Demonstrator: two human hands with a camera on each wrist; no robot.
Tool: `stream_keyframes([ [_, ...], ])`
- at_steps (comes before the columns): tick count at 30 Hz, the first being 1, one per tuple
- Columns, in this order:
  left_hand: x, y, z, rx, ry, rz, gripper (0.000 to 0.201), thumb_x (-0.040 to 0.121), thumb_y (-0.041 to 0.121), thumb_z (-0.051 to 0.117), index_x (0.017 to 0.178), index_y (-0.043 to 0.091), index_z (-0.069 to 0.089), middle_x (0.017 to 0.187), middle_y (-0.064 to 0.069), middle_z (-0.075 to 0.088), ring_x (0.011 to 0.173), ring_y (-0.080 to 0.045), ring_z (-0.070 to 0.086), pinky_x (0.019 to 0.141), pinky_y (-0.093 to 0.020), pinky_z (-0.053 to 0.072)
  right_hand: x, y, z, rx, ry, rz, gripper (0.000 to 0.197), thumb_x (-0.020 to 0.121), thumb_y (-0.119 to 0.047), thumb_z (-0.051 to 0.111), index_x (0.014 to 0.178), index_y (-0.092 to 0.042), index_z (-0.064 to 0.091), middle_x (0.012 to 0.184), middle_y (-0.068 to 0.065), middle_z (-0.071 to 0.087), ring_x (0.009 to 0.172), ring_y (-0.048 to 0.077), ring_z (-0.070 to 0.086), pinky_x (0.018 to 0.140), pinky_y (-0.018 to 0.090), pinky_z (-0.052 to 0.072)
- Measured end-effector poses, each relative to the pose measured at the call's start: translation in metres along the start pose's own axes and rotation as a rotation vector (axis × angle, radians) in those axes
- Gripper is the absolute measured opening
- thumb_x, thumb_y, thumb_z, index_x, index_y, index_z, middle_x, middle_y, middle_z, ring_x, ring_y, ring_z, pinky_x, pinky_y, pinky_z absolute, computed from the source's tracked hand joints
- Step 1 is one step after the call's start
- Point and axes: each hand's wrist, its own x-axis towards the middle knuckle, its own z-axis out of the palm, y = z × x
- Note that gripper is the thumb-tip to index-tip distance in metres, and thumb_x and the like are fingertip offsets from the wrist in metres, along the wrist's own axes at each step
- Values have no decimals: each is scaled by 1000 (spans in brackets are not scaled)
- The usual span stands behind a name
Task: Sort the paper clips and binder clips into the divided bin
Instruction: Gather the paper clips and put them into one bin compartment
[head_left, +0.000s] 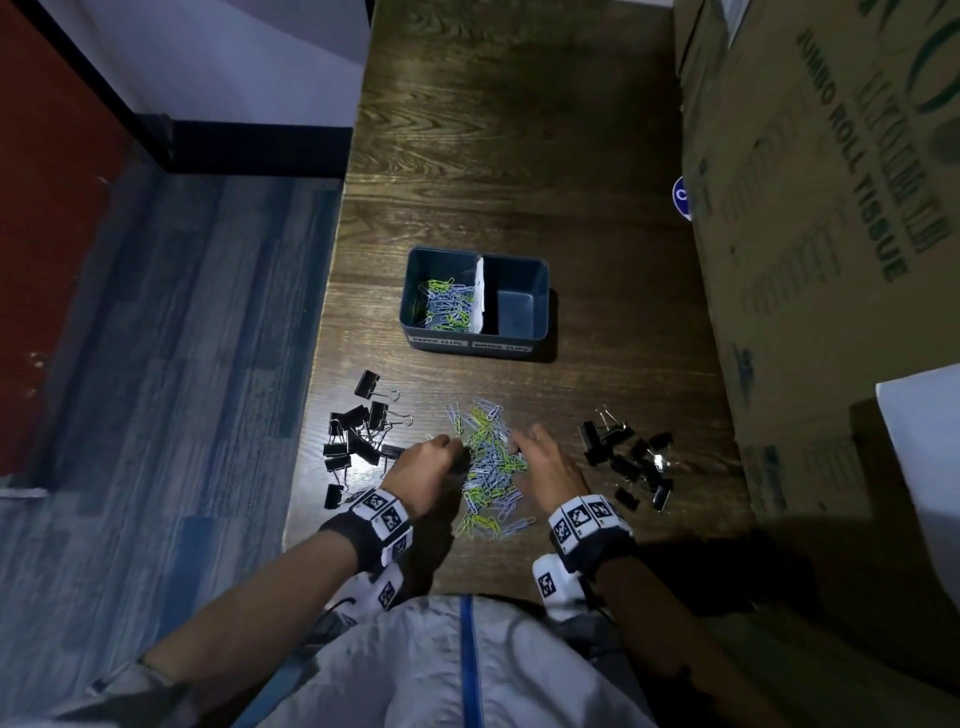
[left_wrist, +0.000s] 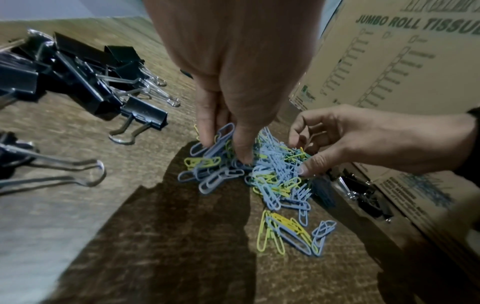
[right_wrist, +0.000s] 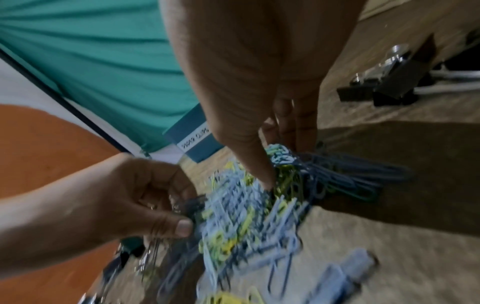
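A heap of blue and yellow-green paper clips lies near the table's front edge. My left hand digs into its left side; in the left wrist view my left hand pinches several clips between thumb and fingers. My right hand curls over the right side, and in the right wrist view my right hand grips a bunch. Black binder clips lie to the left, and more binder clips to the right. The divided bin holds paper clips in its left compartment; the right one is bare.
Tall cardboard boxes stand along the table's right side, close to the right binder clips. The table's left edge drops to a blue carpeted floor. A white sheet juts in at the right.
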Motion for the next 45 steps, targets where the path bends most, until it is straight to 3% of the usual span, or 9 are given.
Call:
stream_keyframes([
  [5,-5,-1,-11,-28,86,46,19,87,3,63,103,13,66,93,-3,65,76,-17,60,68,-21,51,5,-1,-23,21,-102,125,35,94,-8,64,127,-19,62,139,8,48,125,27,52,101,28,40],
  [10,-2,-1,-32,-145,188,50,19,89,-3,57,98,10,69,89,-7,68,74,-16,66,59,-12,48,1,1,-30,6,-61,138,32,98,-17,60,130,-19,58,129,7,46,117,22,49,91,21,28],
  [19,37,15,-153,-292,522,138,7,88,9,67,90,13,72,87,5,70,69,0,62,64,-9,50,13,-23,-73,36,-95,167,29,90,-13,72,119,-15,70,127,9,67,109,21,65,92,24,49],
  [22,70,7,-175,-293,565,110,6,87,8,69,90,11,72,85,0,72,71,-5,65,69,-23,57,17,-33,-85,91,-91,139,28,89,-13,73,117,-13,71,128,8,66,109,20,66,94,24,49],
  [25,94,-4,-177,-302,508,14,17,86,6,71,103,8,71,90,-7,73,78,-11,68,79,-31,58,16,-48,-101,134,-42,54,25,87,-13,74,111,-11,73,122,7,69,109,21,67,102,31,49],
  [28,95,-16,-164,-294,437,-62,38,86,-2,66,122,7,63,109,-10,70,96,-18,67,93,-28,50,20,-63,-121,192,25,-29,21,84,-15,77,105,-11,75,109,8,74,84,12,70,83,32,60],
  [33,58,-30,-119,-248,454,-57,29,87,-6,57,106,14,68,99,-2,71,82,-12,65,77,-19,52,48,-102,-166,166,167,-155,21,83,-16,80,103,-13,78,105,5,75,96,13,67,91,27,52],
  [38,26,-40,-65,-208,97,-105,34,75,-5,63,98,19,68,94,-2,72,87,-20,69,77,-34,57,96,-137,-189,204,250,-161,25,82,-17,81,107,-13,78,107,8,75,97,12,64,82,19,45],
  [45,19,-25,-34,-90,-1,-180,66,83,13,68,141,19,38,132,-9,50,118,-29,51,95,-41,48,116,-123,-146,178,235,-31,42,83,-19,80,123,-14,69,119,13,69,107,27,66,95,38,54],
])
